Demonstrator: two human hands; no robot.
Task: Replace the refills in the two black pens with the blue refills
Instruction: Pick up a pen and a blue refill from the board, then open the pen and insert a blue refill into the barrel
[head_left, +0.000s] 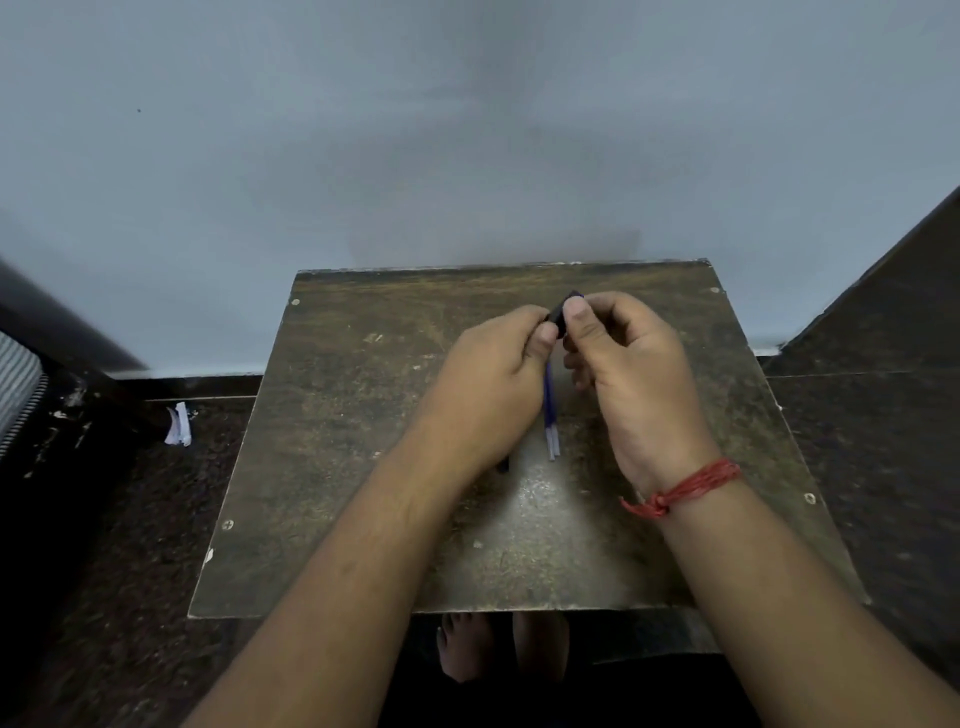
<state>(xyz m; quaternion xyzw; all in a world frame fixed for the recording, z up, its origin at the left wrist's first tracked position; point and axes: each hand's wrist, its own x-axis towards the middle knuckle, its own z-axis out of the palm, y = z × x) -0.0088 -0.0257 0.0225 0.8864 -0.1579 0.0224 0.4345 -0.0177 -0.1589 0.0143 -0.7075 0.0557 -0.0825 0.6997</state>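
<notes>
Both hands meet above the far middle of a worn brown table (363, 467). A short black pen piece (562, 310) is pinched between the thumb of my left hand (493, 384) and the thumb and fingers of my right hand (628, 364). Two blue refills (551, 415) lie on the table under the hands, their pale ends pointing toward me; their far ends are hidden by the fingers. A dark tip of another black pen (503, 466) peeks out under my left wrist; the rest of it is hidden.
The table stands against a pale blue wall (467, 156). A crumpled white scrap (178, 425) lies on the dark floor at left. A striped object (15, 384) sits at the far left edge. Bare feet (467, 647) show below the table's near edge.
</notes>
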